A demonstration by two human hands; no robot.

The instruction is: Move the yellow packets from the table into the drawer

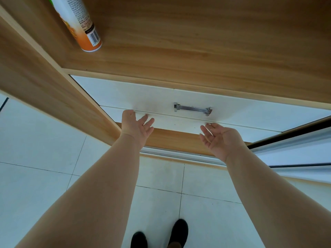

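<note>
A white drawer front (136,93) with a metal bar handle (192,109) sits under the wooden table top (197,42). Below it is a second white drawer front (179,123). My left hand (137,126) is open, fingertips touching the seam at the lower edge of the upper drawer, left of the handle. My right hand (218,138) is open, palm up, fingertips at the lower drawer front below the handle's right end. Both drawers look closed. No yellow packets are in view.
An orange and white spray can (80,24) stands on the table top at the back left. A wooden side panel (53,90) runs down the left. White floor tiles (35,158) and my two black shoes (159,235) lie below.
</note>
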